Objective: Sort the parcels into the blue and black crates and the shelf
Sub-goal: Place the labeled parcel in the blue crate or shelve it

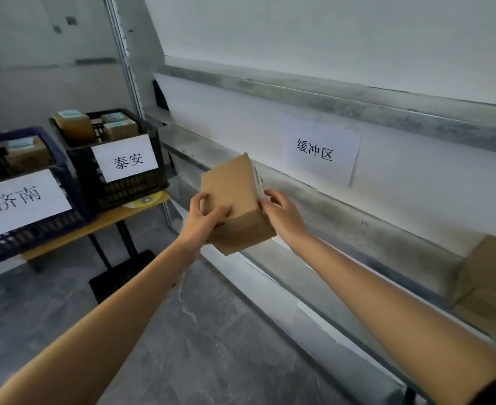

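Note:
A plain brown cardboard parcel [235,200] is held tilted in the air between both hands, just in front of the metal shelf [343,226]. My left hand [207,213] grips its left side with the thumb on top. My right hand [282,213] presses against its right side. A black crate [118,182] with a white paper label stands on a low table at the left and holds several brown parcels. To its left, a blue crate [33,229] with its own paper label also holds parcels.
A white paper sign [321,152] hangs on the wall behind the shelf. Another brown box [487,276] rests on the shelf at the far right. The crates stand on a wooden table [103,223] with black legs. Grey floor lies below.

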